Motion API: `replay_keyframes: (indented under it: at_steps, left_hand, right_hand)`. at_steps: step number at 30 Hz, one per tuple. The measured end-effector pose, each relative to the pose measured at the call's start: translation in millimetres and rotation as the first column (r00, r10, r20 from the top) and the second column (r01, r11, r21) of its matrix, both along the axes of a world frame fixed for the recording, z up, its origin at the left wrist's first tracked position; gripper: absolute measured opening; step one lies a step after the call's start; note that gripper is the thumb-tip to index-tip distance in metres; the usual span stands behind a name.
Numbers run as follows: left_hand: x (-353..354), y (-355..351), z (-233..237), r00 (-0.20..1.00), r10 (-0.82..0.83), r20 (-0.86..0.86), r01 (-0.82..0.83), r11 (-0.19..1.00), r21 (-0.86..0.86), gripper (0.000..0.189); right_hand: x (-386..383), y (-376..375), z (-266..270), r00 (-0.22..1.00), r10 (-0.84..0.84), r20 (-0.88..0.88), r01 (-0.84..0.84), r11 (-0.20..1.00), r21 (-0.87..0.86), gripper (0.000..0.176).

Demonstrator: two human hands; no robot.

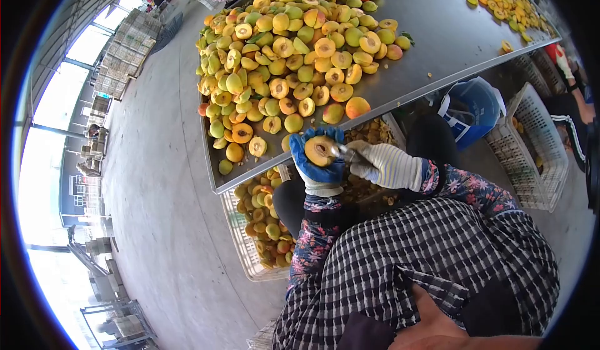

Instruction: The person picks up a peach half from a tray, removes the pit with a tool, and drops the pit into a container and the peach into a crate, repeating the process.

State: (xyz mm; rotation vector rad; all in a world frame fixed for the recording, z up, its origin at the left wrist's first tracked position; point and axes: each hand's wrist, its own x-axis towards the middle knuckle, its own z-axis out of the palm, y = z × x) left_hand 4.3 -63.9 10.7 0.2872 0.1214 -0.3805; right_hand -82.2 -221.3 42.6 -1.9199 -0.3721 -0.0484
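My left hand (pixel 315 178), in a white glove with a blue palm, is closed around a halved yellow peach (pixel 320 152), cut face up. A dark reddish hollow or pit shows in the cut face. In a striped white glove, my right hand (pixel 392 166) grips a small metal tool (pixel 341 152), whose shiny tip touches the right edge of the peach half. The fingers cover most of the tool, so its exact kind is hard to see. Just beyond both hands, a large pile of peaches (pixel 281 47), many halved, lies on a metal table (pixel 431 50).
A raised rim edges the table. A white crate (pixel 240 252) of peaches stands below its left corner. To the right are a blue bucket (pixel 476 107) and another white crate (pixel 522 153). A co-worker's gloved hand (pixel 563 64) shows at far right, beside more fruit (pixel 509 3).
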Motion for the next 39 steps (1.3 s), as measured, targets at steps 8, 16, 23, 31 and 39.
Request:
replay_keyframes:
  at_steps: [8,16,23,31,39]
  left_hand:
    - [-13.5,-7.6,8.6,0.996,-0.064,0.061,0.058,0.993,0.098,0.048]
    - [-18.3,-5.4,4.4,0.994,-0.089,0.063,0.077,0.981,0.178,0.051]
    - [-19.0,-2.8,-4.6,0.991,-0.092,0.093,0.066,0.964,0.256,0.06]
    - [-13.1,-1.3,1.9,0.961,-0.167,0.22,0.048,0.886,0.461,0.066]
    - [-13.1,27.0,8.2,0.912,-0.408,0.028,0.387,0.883,0.264,0.052]
  right_hand:
    - [2.4,-1.8,13.5,0.995,-0.079,0.058,0.096,0.901,-0.423,0.032]
    - [-0.8,11.2,-8.6,0.993,-0.073,0.092,0.107,0.886,-0.452,0.031]
    - [-0.8,14.4,-15.3,0.994,-0.034,-0.107,-0.009,0.924,-0.382,0.03]
    - [21.1,6.7,-87.6,0.998,-0.039,-0.039,0.044,0.991,0.13,0.031]
    - [12.0,-21.9,-30.5,0.987,-0.128,0.098,0.145,0.971,-0.192,0.034]
